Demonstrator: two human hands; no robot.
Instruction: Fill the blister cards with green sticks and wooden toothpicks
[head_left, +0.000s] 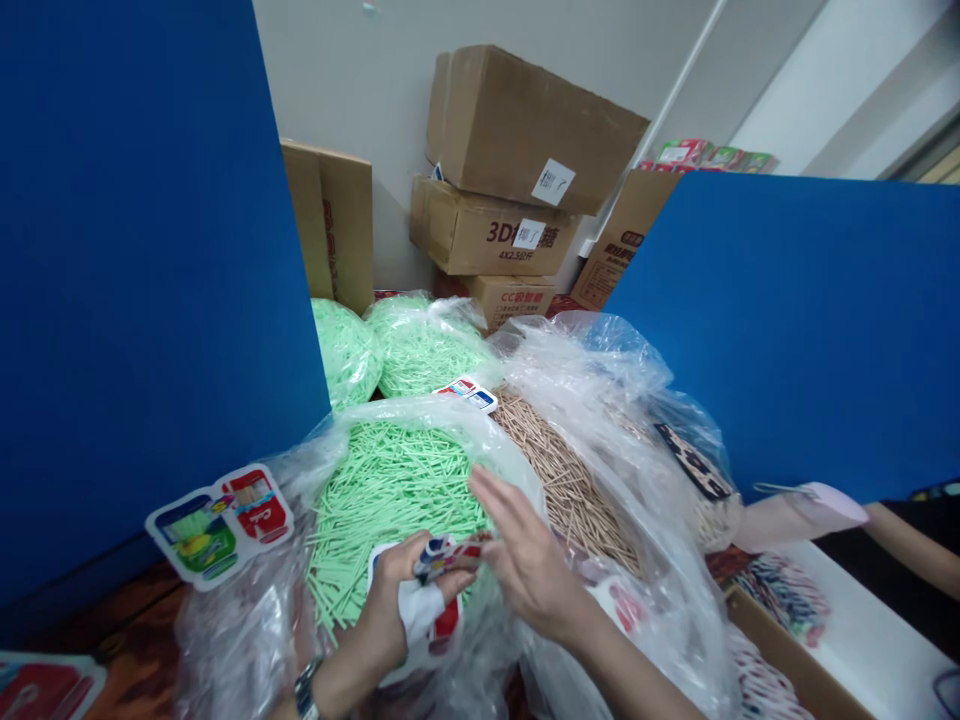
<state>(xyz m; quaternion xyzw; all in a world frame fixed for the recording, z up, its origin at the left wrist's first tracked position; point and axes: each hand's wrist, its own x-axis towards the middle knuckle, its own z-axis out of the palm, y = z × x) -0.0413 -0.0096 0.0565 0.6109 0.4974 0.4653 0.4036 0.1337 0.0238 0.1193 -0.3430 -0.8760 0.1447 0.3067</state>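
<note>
My left hand (394, 605) is closed around a small printed packet (448, 557) in red, white and blue, seen edge-on. A white wrap or piece of tape lies across that hand. My right hand (529, 565) has its fingers stretched out and together, its palm side against or very close to the packet's right end; contact is unclear. Beneath both hands lies an open clear plastic bag (491, 430) of thin light-green sticks (397, 470). To its right is a mass of thin brown sticks (570, 480), also in clear plastic. Printed cards partly show under my hands.
A two-part printed card (221, 525) lies at left, another card (469, 393) behind the green sticks. Blue panels (150, 250) stand on both sides. Stacked cardboard boxes (517, 140) and more bagged green sticks (427, 345) are behind. Another person's arm (911, 545) reaches in at right.
</note>
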